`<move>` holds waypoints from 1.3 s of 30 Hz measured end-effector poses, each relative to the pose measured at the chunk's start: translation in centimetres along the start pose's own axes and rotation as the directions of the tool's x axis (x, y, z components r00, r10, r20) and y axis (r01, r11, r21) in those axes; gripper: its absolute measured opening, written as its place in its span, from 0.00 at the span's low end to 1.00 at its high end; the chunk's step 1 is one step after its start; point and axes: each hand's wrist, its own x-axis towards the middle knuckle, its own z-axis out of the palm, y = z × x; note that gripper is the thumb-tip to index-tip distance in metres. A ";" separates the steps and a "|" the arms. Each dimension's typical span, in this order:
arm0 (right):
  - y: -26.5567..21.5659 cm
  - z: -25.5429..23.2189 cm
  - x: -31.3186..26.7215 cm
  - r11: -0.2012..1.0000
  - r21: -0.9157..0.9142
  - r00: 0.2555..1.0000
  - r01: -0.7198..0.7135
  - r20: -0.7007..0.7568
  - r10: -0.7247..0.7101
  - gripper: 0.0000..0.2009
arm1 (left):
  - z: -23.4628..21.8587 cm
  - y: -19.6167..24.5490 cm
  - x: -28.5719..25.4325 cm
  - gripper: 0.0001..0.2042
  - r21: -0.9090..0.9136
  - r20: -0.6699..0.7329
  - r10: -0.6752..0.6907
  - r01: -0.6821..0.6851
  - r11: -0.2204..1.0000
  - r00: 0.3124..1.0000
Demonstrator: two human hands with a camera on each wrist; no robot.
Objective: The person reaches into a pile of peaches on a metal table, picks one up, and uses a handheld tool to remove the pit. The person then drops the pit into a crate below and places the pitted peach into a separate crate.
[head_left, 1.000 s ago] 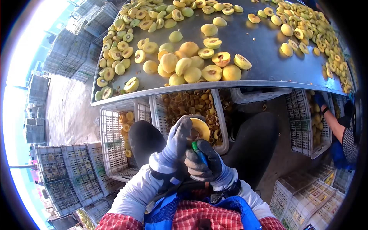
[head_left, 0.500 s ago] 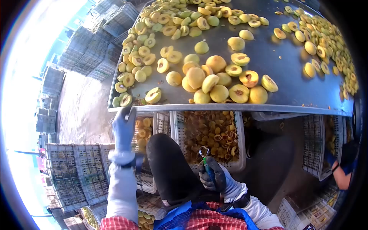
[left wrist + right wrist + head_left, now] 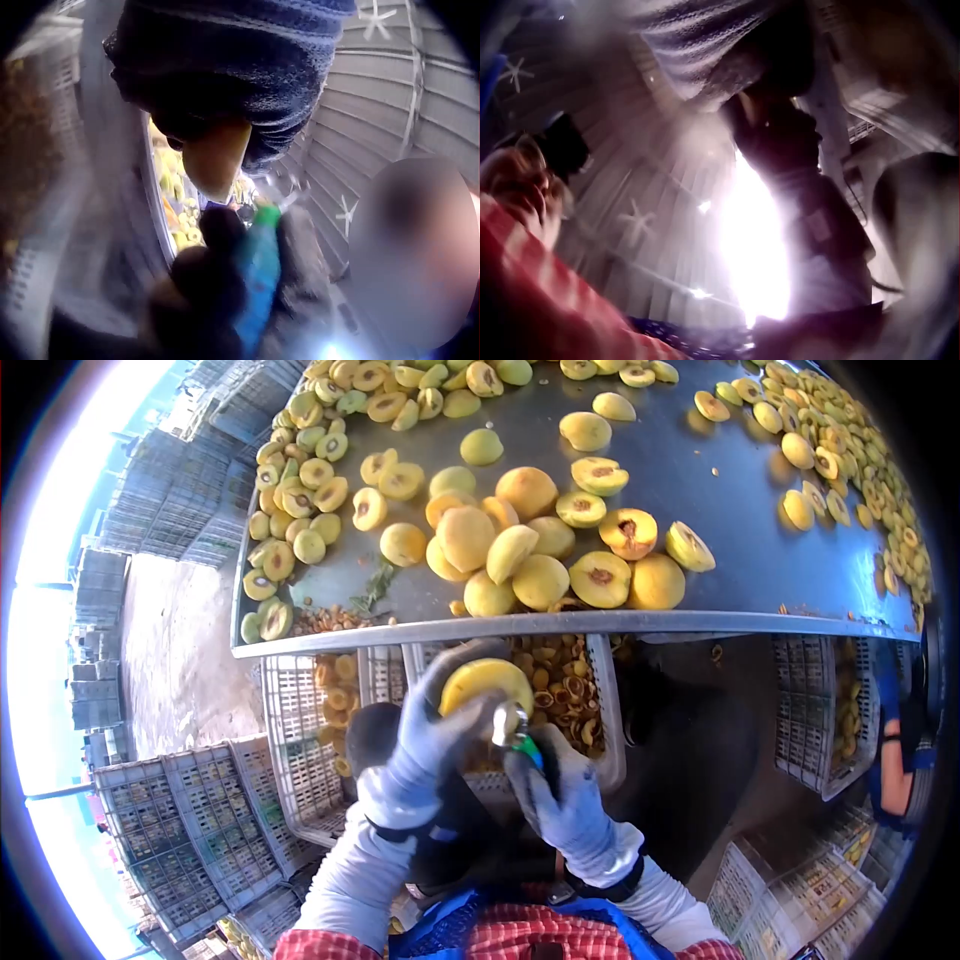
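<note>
In the head view my gloved left hand (image 3: 422,725) holds a yellow peach half (image 3: 486,682) below the table's front edge. My gloved right hand (image 3: 562,800) grips a pitting spoon with a blue-green handle (image 3: 527,749), its metal loop right at the peach half's lower edge. The left wrist view has the peach half (image 3: 216,161) poking out beneath the dark left glove (image 3: 225,71), with the tool's handle (image 3: 259,274) just below it. Glare and shadow obscure most of the right wrist view.
Peach halves (image 3: 465,538) lie along the front of the metal table (image 3: 640,470), with more piled at left and right. Below stands a white crate (image 3: 607,730) of scooped-out scraps. Stacked crates (image 3: 190,825) line the left; another person's arm (image 3: 893,765) shows at right.
My left hand went out to the table's front left corner and came back with a peach half that lay there. The right hand kept the pitting spoon and rose toward the left.
</note>
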 end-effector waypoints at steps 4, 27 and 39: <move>-0.7 -0.3 -1.2 0.852 0.188 0.872 -0.489 0.117 0.475 0.11 | 4.2 -1.4 -2.4 0.22 -0.051 -0.175 -0.043 0.034 0.998 0.984; -3.2 -3.4 -3.2 0.955 0.182 0.954 -0.234 -0.148 0.261 0.14 | 7.4 -3.1 -7.7 0.20 0.170 -0.259 0.183 -0.142 0.975 0.948; -4.3 -5.3 -5.4 0.893 0.110 0.900 -0.437 0.054 0.433 0.10 | 9.7 -2.4 -7.8 0.21 -0.032 -0.363 0.089 -0.108 0.994 0.928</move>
